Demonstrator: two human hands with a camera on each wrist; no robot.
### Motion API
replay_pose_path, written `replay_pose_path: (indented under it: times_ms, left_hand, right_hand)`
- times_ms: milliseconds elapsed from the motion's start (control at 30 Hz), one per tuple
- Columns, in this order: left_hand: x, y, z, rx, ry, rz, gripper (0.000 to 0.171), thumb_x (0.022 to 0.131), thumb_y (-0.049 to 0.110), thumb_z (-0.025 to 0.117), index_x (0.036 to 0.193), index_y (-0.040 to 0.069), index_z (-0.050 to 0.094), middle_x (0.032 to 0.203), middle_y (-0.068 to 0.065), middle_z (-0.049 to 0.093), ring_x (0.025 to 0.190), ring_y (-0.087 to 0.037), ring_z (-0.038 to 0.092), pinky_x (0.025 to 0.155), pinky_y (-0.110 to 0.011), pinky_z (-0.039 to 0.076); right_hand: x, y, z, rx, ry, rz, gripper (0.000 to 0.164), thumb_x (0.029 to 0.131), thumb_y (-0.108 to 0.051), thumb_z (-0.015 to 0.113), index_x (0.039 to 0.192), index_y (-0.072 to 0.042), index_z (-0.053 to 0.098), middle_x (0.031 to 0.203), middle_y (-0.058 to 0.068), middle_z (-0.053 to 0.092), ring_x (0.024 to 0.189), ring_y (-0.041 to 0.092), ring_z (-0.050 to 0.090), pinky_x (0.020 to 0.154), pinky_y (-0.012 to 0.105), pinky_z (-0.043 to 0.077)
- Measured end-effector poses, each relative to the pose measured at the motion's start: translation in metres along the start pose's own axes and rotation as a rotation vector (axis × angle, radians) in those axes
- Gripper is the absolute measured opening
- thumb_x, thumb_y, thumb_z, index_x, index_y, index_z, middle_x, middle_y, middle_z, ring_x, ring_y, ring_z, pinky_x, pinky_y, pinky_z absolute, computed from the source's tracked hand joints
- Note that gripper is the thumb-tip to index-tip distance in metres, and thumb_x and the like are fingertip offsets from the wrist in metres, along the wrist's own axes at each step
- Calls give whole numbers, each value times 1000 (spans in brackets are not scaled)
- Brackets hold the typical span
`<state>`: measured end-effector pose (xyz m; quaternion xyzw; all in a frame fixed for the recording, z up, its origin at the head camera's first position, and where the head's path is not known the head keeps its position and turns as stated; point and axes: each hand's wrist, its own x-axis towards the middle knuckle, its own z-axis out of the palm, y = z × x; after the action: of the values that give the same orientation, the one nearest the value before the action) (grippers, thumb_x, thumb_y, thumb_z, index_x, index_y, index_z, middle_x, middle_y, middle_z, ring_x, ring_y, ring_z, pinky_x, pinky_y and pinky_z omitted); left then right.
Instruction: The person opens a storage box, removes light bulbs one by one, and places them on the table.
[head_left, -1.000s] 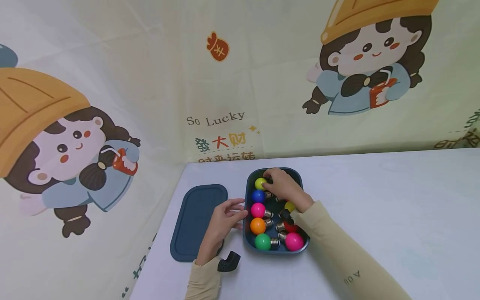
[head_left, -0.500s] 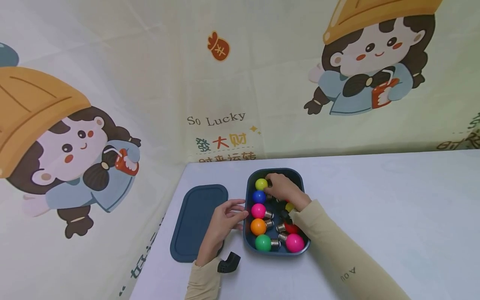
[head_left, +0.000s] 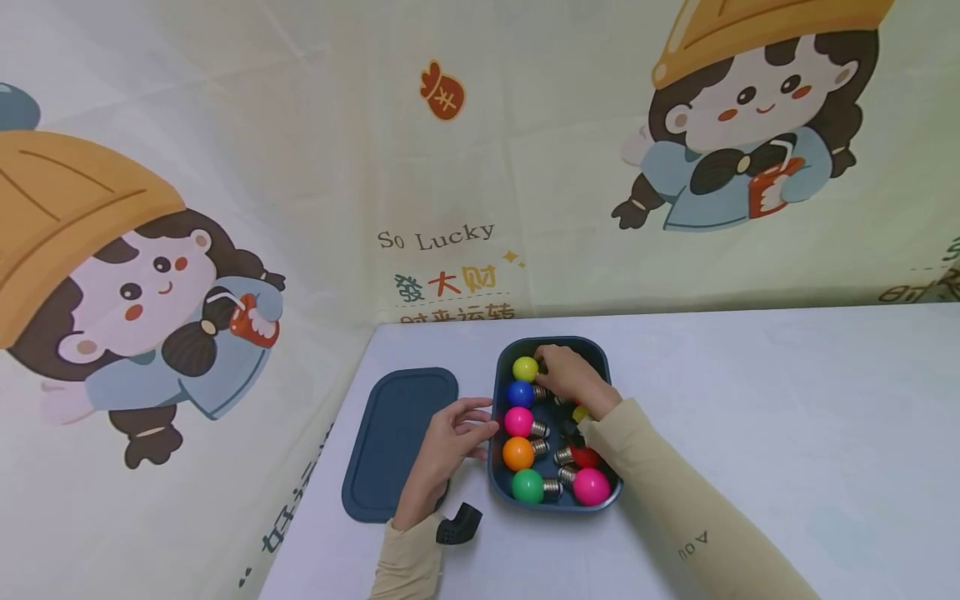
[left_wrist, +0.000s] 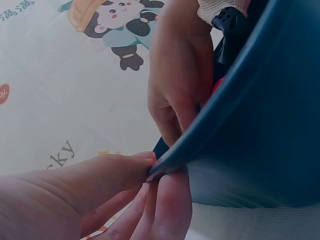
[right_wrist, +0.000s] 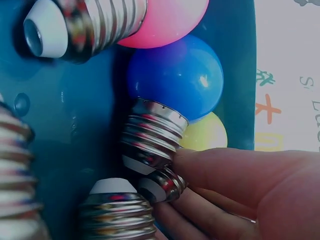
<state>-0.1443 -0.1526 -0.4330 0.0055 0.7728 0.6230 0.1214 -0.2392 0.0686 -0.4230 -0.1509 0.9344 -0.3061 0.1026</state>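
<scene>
A dark blue plastic box (head_left: 555,507) holds two columns of coloured light bulbs with silver screw bases. My right hand (head_left: 567,375) reaches into its far end and pinches the yellow light bulb (head_left: 526,368) by the screw base, as the right wrist view shows. Beside that lies a blue bulb (right_wrist: 175,75); pink (head_left: 519,422), orange (head_left: 518,453) and green (head_left: 528,486) ones follow down the left column. My left hand (head_left: 446,442) grips the box's left rim (left_wrist: 200,125), thumb on top and fingers outside. My right forearm hides part of the right column.
A flat dark blue lid (head_left: 397,450) lies on the white table (head_left: 750,400) left of the box, partly under my left hand. In the right column are a pink bulb (head_left: 592,487) and a red bulb (head_left: 585,455). A printed cloth (head_left: 555,250) hangs behind.
My right hand's fingers have moved from over the yellow bulb's globe slightly right, to its base side, uncovering the globe. My left hand has stayed on the rim.
</scene>
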Motion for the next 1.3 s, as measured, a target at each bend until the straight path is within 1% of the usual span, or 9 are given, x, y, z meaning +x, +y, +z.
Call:
replay_pose_path:
  times_ms: [133, 333, 433, 567, 767, 933, 1133, 1300]
  left_hand:
    - [0, 0, 0, 1, 3, -1, 46, 90, 18, 75, 131, 5, 61, 109, -15, 66, 83, -16, 68, 67, -32, 60]
    - [0, 0, 0, 0, -1, 2, 46, 90, 19, 74, 132, 5, 60, 110, -14, 66, 83, -16, 68, 68, -33, 60]
    - [0, 0, 0, 6, 1, -3, 46, 90, 20, 74, 132, 5, 60, 110, -15, 66, 83, -16, 68, 68, -32, 60]
    - [0, 1, 0, 9, 1, -10, 47, 90, 21, 74, 132, 5, 60, 110, -14, 66, 83, -16, 67, 68, -32, 60]
    - [0, 2, -1, 4, -3, -12, 47, 90, 20, 74, 132, 5, 60, 109, -14, 66, 83, -16, 67, 68, -33, 60]
    - [1, 3, -1, 9, -1, -6, 46, 91, 19, 74, 131, 4, 60, 108, -14, 65, 82, -17, 67, 67, -33, 60]
    - [2, 3, 1, 8, 2, 0, 45, 91, 17, 73, 132, 3, 59, 107, -13, 65, 80, -16, 66, 66, -32, 60]
    - [4, 0, 0, 3, 8, 0, 45, 91, 16, 73, 132, 2, 58, 108, -12, 66, 77, -15, 66, 65, -32, 60]
  right_hand:
    - [1, 1, 0, 5, 14, 7, 33, 94, -12, 66, 122, 4, 61, 110, 18, 67, 86, 26, 61, 88, 43, 54]
    - [-1, -1, 0, 57, 35, 16, 32, 94, -9, 66, 122, 4, 59, 108, 18, 67, 85, 25, 62, 87, 42, 56]
    - [-3, -2, -1, 65, 45, 5, 31, 94, -10, 66, 121, 4, 59, 107, 18, 67, 85, 25, 62, 87, 42, 56]
    - [-6, -7, -4, 63, 68, -28, 30, 94, -10, 66, 121, 3, 59, 107, 17, 67, 89, 27, 63, 91, 44, 55]
    - [-14, -15, -15, 50, 90, -70, 29, 95, -10, 67, 120, 3, 59, 106, 17, 68, 91, 28, 63, 93, 46, 53]
    - [-23, -17, -24, 55, 103, -111, 29, 94, -9, 66, 120, 3, 59, 110, 19, 69, 96, 30, 65, 95, 47, 53]
    - [-37, -14, -37, 103, 89, -137, 30, 95, -8, 65, 122, 3, 59, 113, 20, 69, 104, 33, 65, 96, 50, 51]
    - [-52, -7, -50, 150, 94, -129, 32, 95, -6, 65, 125, 4, 59, 114, 20, 68, 106, 35, 65, 94, 50, 53]
